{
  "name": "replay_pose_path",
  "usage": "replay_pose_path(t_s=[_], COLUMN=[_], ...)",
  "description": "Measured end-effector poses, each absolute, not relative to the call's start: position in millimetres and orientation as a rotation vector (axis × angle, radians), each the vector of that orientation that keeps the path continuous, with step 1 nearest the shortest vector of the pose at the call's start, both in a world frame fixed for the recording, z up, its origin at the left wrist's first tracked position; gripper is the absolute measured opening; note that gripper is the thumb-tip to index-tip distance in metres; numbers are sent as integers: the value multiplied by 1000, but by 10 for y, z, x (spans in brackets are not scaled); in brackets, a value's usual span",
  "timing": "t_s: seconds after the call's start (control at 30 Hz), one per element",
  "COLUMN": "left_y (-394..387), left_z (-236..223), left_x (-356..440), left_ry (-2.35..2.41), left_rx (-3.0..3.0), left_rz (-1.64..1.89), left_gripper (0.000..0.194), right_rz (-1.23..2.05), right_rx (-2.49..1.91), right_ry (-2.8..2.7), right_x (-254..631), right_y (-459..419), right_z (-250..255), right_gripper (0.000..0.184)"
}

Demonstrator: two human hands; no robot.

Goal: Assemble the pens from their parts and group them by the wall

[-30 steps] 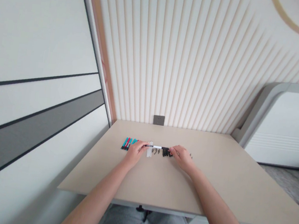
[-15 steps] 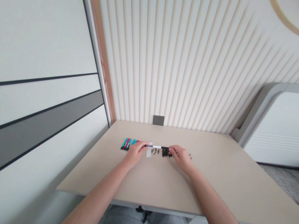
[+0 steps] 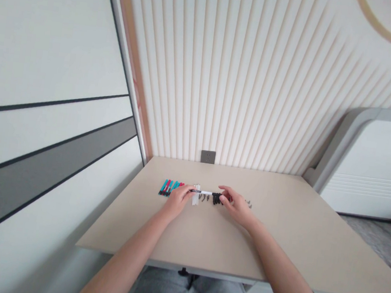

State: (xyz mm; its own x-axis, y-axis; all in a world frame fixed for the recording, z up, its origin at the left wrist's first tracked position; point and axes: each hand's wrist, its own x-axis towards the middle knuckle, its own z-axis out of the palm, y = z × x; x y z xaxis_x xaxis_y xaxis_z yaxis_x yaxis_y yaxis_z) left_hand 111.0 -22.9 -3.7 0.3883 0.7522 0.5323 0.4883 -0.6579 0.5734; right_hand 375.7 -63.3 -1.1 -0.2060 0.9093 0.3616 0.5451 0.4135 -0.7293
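My left hand (image 3: pixel 177 199) pinches one end of a white and black marker pen (image 3: pixel 206 193), which lies level above the table. At the pen's black right end my right hand (image 3: pixel 238 208) has its index finger lifted away from the thumb; whether the thumb touches the pen I cannot tell. Under the pen are several thin white sticks (image 3: pixel 195 200), a few small grey pieces (image 3: pixel 204 198) and a row of short black caps (image 3: pixel 216 200). Left of my left hand, several turquoise and red pens with black ends (image 3: pixel 167 187) lie side by side, partly covered by the hand.
The beige table (image 3: pixel 206 241) reaches back to a ribbed wall with a dark socket (image 3: pixel 208 157). A white cabinet (image 3: pixel 55 163) stands along the left side. More small grey pieces (image 3: pixel 249 203) lie right of my right hand. A grey-white headboard (image 3: pixel 374 157) is at the right.
The fingers of my right hand have spread apart at the pen's black end, with the index finger raised. My left hand keeps its hold on the pen.
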Motion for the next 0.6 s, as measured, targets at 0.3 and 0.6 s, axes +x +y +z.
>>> replay_pose_path(t_s=[0.3,0.6], left_y=[-255,-270], left_z=[-35,-17], left_x=[1105,1119], left_ry=[1054,1010], left_rx=[2342,2330], left_rz=[1120,1112], left_gripper=[16,16], right_rz=[604,625], right_rx=[-1249,-1256], right_ry=[-1949,-2000], right_x=[3725,3664], right_y=[-651,-694], right_z=[-18,-2], right_gripper=[27,24])
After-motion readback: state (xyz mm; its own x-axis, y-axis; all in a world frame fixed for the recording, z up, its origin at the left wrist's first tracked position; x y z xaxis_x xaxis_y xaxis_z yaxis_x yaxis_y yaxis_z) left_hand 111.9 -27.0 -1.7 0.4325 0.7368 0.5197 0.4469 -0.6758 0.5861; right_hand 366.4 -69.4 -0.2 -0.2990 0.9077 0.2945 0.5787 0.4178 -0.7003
